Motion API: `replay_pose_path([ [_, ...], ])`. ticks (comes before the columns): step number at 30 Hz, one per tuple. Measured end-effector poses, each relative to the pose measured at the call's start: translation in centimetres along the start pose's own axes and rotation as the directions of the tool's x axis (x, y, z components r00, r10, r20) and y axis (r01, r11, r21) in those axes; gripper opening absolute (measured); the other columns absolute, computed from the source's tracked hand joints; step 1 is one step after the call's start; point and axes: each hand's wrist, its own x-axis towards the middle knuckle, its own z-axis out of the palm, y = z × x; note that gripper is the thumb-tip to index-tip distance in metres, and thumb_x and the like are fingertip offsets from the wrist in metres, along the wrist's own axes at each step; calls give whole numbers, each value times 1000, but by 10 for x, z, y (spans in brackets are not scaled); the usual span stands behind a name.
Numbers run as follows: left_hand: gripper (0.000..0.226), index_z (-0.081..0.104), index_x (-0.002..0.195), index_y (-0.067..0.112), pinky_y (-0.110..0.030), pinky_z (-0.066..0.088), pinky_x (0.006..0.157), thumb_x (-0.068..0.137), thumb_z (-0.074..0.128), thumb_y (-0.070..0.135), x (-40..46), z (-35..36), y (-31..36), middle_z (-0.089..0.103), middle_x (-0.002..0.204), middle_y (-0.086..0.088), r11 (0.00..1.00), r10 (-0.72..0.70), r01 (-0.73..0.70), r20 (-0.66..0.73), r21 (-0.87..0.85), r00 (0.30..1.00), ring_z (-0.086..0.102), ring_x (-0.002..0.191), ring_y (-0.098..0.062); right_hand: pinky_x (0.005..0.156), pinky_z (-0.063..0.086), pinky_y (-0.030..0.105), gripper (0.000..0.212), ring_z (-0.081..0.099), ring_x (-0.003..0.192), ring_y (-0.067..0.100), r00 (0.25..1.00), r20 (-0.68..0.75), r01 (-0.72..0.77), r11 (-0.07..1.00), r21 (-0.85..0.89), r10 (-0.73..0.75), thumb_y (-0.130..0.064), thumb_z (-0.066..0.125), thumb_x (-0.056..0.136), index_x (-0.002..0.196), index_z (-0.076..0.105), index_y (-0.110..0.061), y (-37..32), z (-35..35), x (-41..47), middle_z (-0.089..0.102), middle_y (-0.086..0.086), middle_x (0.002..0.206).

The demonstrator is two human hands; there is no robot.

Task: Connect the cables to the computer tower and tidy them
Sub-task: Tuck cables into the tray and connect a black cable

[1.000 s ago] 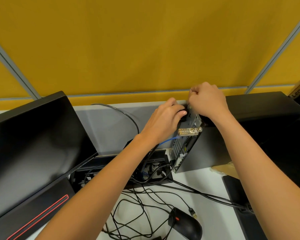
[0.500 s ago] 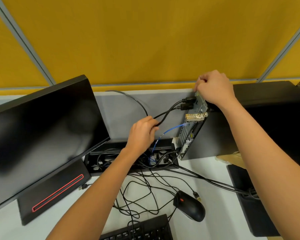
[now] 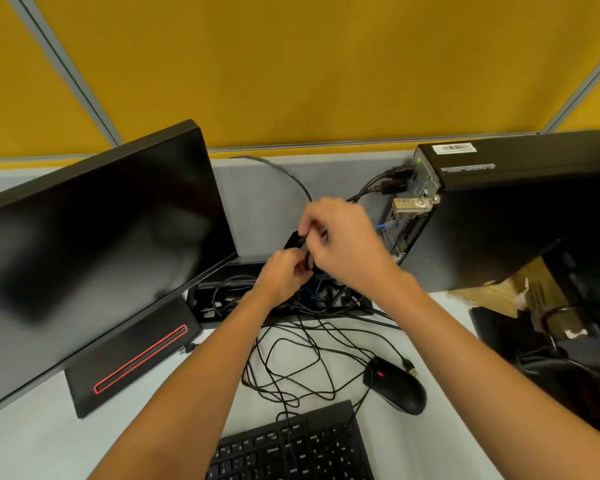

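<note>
At frame centre, the left hand [image 3: 284, 275] and right hand [image 3: 347, 244], which has left the tower [image 3: 520, 216] at the right, both pinch the black cables [image 3: 300, 242]: plugging seems done, tidying begins. The cables run rightward from the hands into the tower's rear ports.

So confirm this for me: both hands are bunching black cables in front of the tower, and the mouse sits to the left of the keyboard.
One thing is wrong. The head view shows the mouse to the right of the keyboard, not the left. The rest holds: the left hand and right hand both grip the black cables in front of the tower.
</note>
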Motion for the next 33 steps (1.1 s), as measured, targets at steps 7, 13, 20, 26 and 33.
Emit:
replay_pose_path([
  [7, 7, 66, 81, 18, -39, 54, 75, 84, 71, 21, -7, 1, -37, 66, 79, 4, 999, -45, 45, -15, -18, 999, 62, 76, -13, 86, 54, 39, 26, 64, 91, 27, 751, 397, -538, 837, -96, 528, -12, 59, 91, 116, 62, -7, 87, 84, -50, 67, 11, 95],
  [13, 49, 54, 132, 10, -40, 47, 95, 87, 67, 24, -37, -13, -98, 55, 126, -7, 956, -16, 42, -92, 292, 996, 53, 114, -26, 89, 50, 27, 40, 61, 87, 19, 709, 414, -664, 738, 119, 571, -10, 70, 86, 123, 58, -3, 90, 140, -47, 62, 10, 94],
  [20, 38, 53, 133, 7, -38, 52, 91, 96, 47, 2, -55, 14, -139, 55, 124, -10, 954, -223, 218, 1, 207, 975, 62, 109, -24, 79, 52, 22, 22, 66, 77, 12, 733, 378, -662, 723, 200, 566, -10, 78, 78, 99, 71, -12, 87, 173, -41, 69, 4, 84],
  [26, 43, 59, 124, 5, -32, 50, 90, 89, 43, -13, -40, 25, -157, 59, 114, -10, 944, -310, 309, -10, 116, 951, 60, 105, -23, 73, 58, 29, 8, 66, 65, 11, 775, 410, -564, 819, 104, 481, -21, 80, 74, 78, 74, -24, 100, 189, -25, 71, -1, 73],
  [33, 41, 50, 136, 14, -31, 34, 106, 100, 43, 32, -41, 11, -152, 51, 132, -1, 932, -304, 333, 191, -144, 933, 44, 125, -16, 73, 57, 28, 9, 65, 67, 12, 750, 307, -637, 764, 100, 585, -25, 80, 76, 79, 73, -22, 109, 206, -23, 70, -1, 77],
])
